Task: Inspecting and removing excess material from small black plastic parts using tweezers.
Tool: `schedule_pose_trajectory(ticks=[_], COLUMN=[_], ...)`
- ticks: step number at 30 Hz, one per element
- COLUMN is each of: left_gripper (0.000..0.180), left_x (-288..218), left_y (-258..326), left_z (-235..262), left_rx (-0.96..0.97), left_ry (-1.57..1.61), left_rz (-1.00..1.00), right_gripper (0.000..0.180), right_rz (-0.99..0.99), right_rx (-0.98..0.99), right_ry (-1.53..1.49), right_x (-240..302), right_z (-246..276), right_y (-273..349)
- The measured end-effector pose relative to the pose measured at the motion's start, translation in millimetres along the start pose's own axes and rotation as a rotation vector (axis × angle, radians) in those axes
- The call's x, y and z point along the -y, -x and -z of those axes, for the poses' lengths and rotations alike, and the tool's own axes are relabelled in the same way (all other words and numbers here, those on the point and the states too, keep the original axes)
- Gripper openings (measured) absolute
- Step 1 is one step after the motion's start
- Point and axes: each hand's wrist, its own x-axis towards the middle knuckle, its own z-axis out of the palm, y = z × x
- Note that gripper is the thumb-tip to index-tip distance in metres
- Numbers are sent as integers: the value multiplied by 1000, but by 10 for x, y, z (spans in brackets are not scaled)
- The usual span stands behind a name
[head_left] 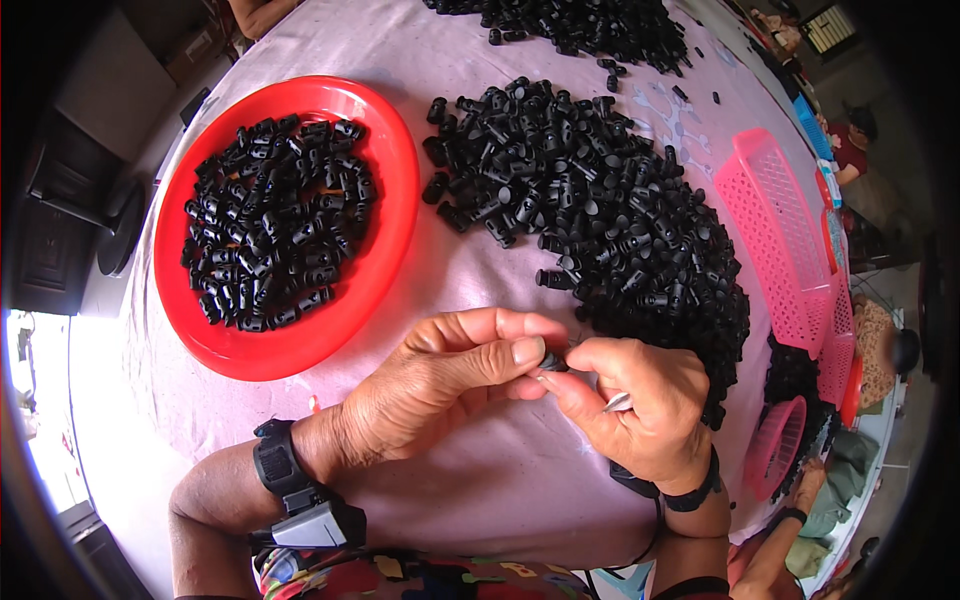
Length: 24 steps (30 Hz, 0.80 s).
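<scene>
My left hand (pixel 425 375) is closed, its thumb and fingers pinching a small black plastic cord lock (pixel 551 363) just above the table. My right hand (pixel 650 400) meets it from the right, thumb and forefinger at the same piece. A silver metal tool (pixel 619 402) pokes out of the right hand's curled grip; most of it is hidden. Beyond the hands spreads a large heap of loose black cord lock parts (pixel 600 190). On the left stands a round red tray (pixel 402 230) with many black cord locks (pixel 270 220) in it.
A pale pink cloth (pixel 380 290) covers the table. Another black heap (pixel 590 30) lies at the far edge. Pink perforated baskets (pixel 775 215) and a round pink basket (pixel 775 450) are on the right. Other people's arms (pixel 790 545) show at lower right and far left.
</scene>
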Motion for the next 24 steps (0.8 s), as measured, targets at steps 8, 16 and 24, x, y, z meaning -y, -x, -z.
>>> schedule_pose_trajectory(ticks=[8, 16, 24], left_gripper=[40, 41, 40], left_x=[-92, -56, -69], left_y=[12, 2, 19], left_z=[30, 30, 13], left_rx=[64, 95, 36], left_ry=[-53, -31, 14], left_rz=[134, 72, 61], right_gripper=[22, 26, 28], right_rz=[44, 56, -88], right_rx=[-24, -37, 50], right_ry=[-59, -98, -118], right_x=[-15, -23, 86], right_z=[24, 3, 68], right_y=[-24, -45, -59])
